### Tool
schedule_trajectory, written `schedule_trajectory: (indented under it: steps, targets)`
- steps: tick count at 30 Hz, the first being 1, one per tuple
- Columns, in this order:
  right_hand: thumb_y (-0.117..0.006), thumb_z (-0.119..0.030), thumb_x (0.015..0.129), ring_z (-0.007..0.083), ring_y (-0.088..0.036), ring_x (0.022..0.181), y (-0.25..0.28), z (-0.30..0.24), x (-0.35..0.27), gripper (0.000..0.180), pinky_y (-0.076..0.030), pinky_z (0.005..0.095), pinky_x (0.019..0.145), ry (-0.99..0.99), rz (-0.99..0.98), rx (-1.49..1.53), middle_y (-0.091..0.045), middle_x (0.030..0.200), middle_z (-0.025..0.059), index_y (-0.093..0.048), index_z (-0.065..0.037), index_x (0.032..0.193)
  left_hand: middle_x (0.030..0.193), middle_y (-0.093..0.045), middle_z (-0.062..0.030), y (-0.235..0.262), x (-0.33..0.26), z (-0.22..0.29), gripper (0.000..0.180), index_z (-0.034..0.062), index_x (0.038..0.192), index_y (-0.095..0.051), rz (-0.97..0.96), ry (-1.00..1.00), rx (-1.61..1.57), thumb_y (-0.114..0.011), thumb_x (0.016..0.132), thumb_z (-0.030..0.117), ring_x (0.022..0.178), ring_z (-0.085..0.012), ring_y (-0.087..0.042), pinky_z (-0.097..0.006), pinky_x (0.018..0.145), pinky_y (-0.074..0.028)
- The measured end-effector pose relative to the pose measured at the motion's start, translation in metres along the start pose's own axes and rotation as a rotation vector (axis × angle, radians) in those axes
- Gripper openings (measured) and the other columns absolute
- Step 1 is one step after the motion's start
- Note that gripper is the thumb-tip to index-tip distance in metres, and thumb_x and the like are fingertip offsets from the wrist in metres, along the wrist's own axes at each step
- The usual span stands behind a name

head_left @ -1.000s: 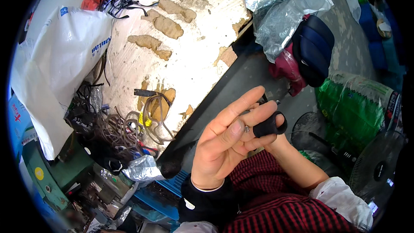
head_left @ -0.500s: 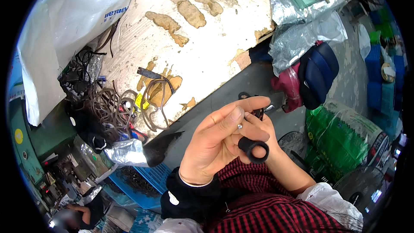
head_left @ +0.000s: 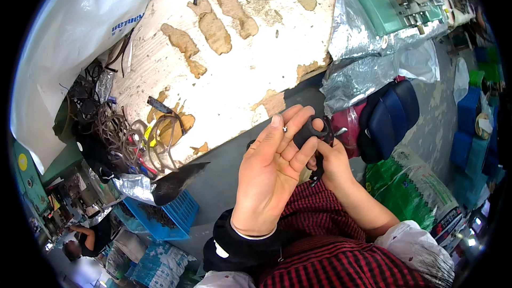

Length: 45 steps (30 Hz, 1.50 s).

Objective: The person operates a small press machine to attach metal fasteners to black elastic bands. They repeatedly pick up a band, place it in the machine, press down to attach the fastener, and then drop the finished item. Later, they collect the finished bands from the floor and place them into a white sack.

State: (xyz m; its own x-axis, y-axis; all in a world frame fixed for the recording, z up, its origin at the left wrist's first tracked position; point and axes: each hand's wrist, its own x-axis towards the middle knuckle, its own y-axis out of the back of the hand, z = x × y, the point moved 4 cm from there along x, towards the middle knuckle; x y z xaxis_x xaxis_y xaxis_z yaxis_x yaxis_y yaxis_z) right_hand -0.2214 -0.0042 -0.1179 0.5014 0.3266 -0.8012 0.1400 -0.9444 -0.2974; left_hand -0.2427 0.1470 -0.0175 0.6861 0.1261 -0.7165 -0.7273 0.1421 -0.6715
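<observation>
At left hand [head_left: 268, 178] fingertips: small metal piece [head_left: 285, 128], pinched; right hand [head_left: 336, 166] gripping dark object [head_left: 318, 170].

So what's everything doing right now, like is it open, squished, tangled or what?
Left hand: palm showing, thumb and finger pinching
Small metal piece: pinched by the left hand
Black finger sleeve: worn, fingertip poking out
Right hand: curled around something dark
Brown cords: looped, tangled
White plastic sack: creased
White tabletop: scuffed, surface peeled in patches
Blue crate: open-topped, dark strands inside
</observation>
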Motion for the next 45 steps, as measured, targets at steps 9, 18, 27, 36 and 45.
schedule_trajectory:
  steps: [9, 18, 27, 36, 45]
  targets:
    - [-0.054, -0.013, 0.1, 0.0111, -0.049, 0.054, 0.05, -0.034, 0.033, 0.014, -0.038, 0.0257, 0.049, -0.073, 0.065, -0.154, -0.057, 0.07, 0.0023, -0.065, -0.006, 0.106, 0.128, -0.062, -0.017, 0.018, 0.052, -0.026, 0.031, 0.0016, 0.131, -0.054, -0.159, -0.121, -0.11, -0.053, 0.103, 0.015, 0.103, -0.0224, -0.066, -0.03, 0.082, -0.057]
    - [-0.055, -0.011, 0.099, 0.0122, -0.048, 0.054, 0.036, 0.003, 0.045, 0.014, -0.037, 0.027, 0.048, -0.251, -0.04, -0.316, -0.053, 0.068, 0.0043, -0.064, -0.004, 0.106, 0.086, -0.062, 0.0039, 0.131, 0.035, 0.026, 0.012, 0.0063, 0.098, -0.065, 0.612, -0.816, 0.625, -0.061, 0.099, 0.017, 0.073, -0.0027, -0.049, -0.019, 0.061, -0.038]
    - [-0.054, -0.009, 0.101, 0.0114, -0.051, 0.056, 0.022, 0.028, 0.046, 0.014, -0.041, 0.0267, 0.05, -0.348, -0.158, -0.332, -0.059, 0.075, 0.0067, -0.065, -0.004, 0.108, 0.082, -0.056, -0.0101, 0.119, 0.039, 0.072, 0.024, -0.0002, 0.091, -0.06, 0.951, -1.156, 1.673, -0.068, 0.094, 0.022, 0.072, -0.023, -0.055, -0.036, 0.064, -0.043]
    - [-0.054, -0.011, 0.101, 0.0109, -0.051, 0.056, 0.041, 0.027, 0.055, 0.014, -0.04, 0.0263, 0.05, -0.316, -0.068, -0.357, -0.059, 0.074, 0.0066, -0.065, -0.004, 0.107, 0.083, -0.056, -0.0128, 0.122, 0.061, 0.08, 0.021, 0.0016, 0.092, -0.057, 0.805, -1.154, 2.007, -0.066, 0.093, 0.02, 0.075, -0.029, -0.056, -0.04, 0.066, -0.045]
    - [-0.052, -0.01, 0.1, 0.0132, -0.05, 0.056, 0.043, 0.024, 0.059, 0.015, -0.039, 0.0273, 0.05, -0.308, -0.051, -0.363, -0.057, 0.072, 0.0071, -0.064, -0.004, 0.107, 0.077, -0.057, 0.0015, 0.161, 0.019, 0.076, 0.014, 0.009, 0.09, -0.058, 0.33, -0.624, 0.38, -0.057, 0.101, 0.018, 0.066, -0.0053, -0.052, -0.02, 0.056, -0.038]
